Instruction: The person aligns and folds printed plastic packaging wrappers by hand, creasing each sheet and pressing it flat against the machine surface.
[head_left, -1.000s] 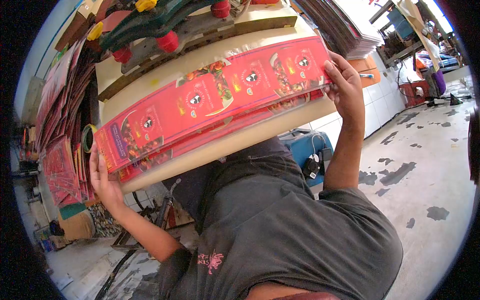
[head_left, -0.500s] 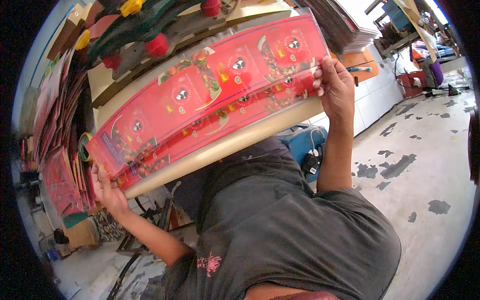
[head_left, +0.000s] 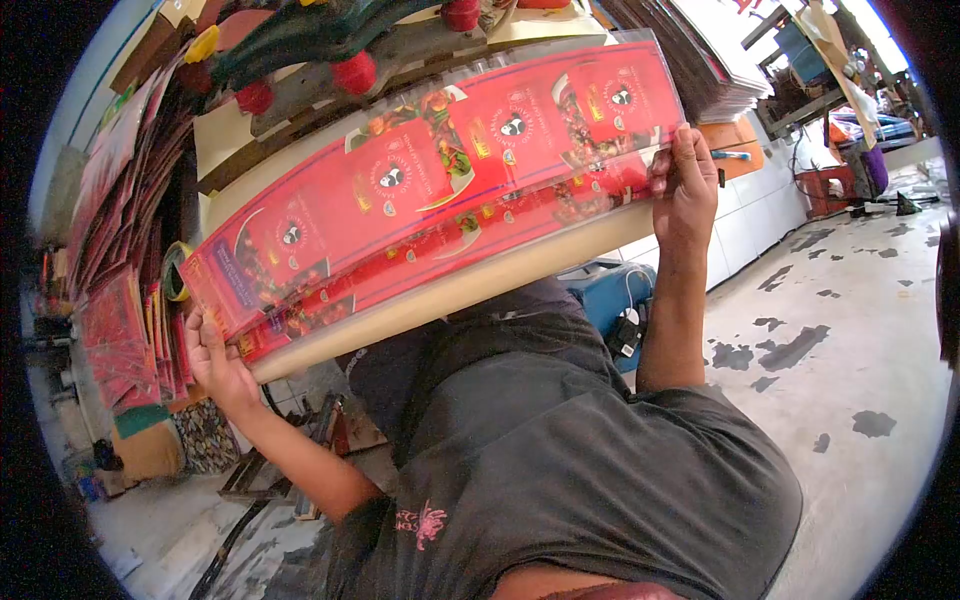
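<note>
A long red printed plastic sheet point(head_left: 425, 175), with panda logos and food pictures, is stretched between my hands. My left hand point(head_left: 220, 370) pinches its near left corner, while my right hand point(head_left: 686, 190) grips the right end between thumb and fingers. Under it, a second strip of the same red print point(head_left: 400, 265) shows along the front; whether it is a separate sheet or a fold, I cannot tell. Both lie over a pale work surface with a rounded front edge point(head_left: 470, 285).
Behind the sheet stands a green machine part point(head_left: 310, 45) with red knobs point(head_left: 353, 73). Stacked red sheets point(head_left: 120, 200) fill the left side, near a roll of tape point(head_left: 176, 270). More stacked sheets point(head_left: 690, 60) and an orange board point(head_left: 735, 145) are at right. A blue container point(head_left: 610, 300) sits below.
The view has shifted slightly, so the machine, sheet and surface appear farther right and a little lower. Both hands keep their hold on the sheet's ends.
</note>
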